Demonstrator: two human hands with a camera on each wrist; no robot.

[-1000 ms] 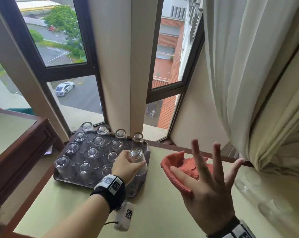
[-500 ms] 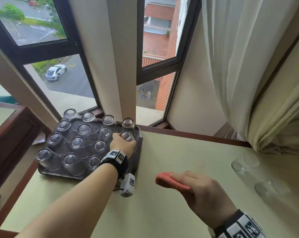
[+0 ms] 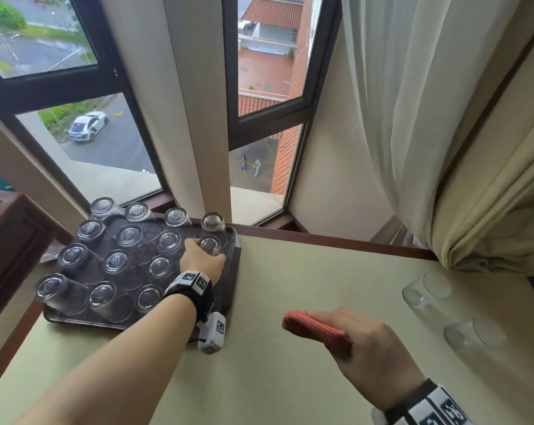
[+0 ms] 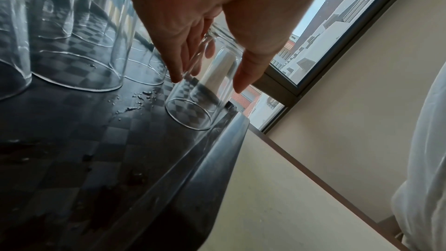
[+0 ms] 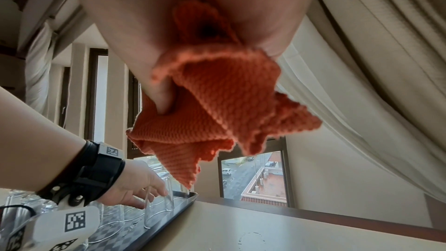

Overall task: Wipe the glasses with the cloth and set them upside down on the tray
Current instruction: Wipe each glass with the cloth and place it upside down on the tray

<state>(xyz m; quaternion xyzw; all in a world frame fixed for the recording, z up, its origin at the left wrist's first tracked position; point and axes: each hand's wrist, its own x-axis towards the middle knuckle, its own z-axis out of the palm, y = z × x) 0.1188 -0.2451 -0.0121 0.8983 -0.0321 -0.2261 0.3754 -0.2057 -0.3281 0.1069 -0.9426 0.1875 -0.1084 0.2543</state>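
A dark tray [image 3: 234, 280] at the table's left back carries several clear glasses upside down in rows. My left hand [image 3: 209, 250] grips one upside-down glass [image 3: 211, 244] by the tray's right edge. In the left wrist view the fingers and thumb straddle this glass [image 4: 193, 110], and its rim sits on the checkered tray [image 4: 96, 159]. Held palm down above the middle of the table, my right hand [image 3: 324, 320] clutches a bunched orange cloth [image 3: 316, 331]; the cloth [image 5: 217, 98] hangs from the palm in the right wrist view. Two upright glasses [image 3: 427, 289] [image 3: 471, 335] stand at the right.
A pale green table [image 3: 290, 378] with a brown edge sits under the windows. A cream curtain [image 3: 443, 148] hangs close behind the two upright glasses. A dark wooden cabinet [image 3: 11, 240] stands left of the tray. Water droplets [image 4: 140, 100] lie on the tray.
My right hand turned palm down, closed on the cloth and dropped toward the table. My left hand lowered the glass onto the tray's right side and still holds it.
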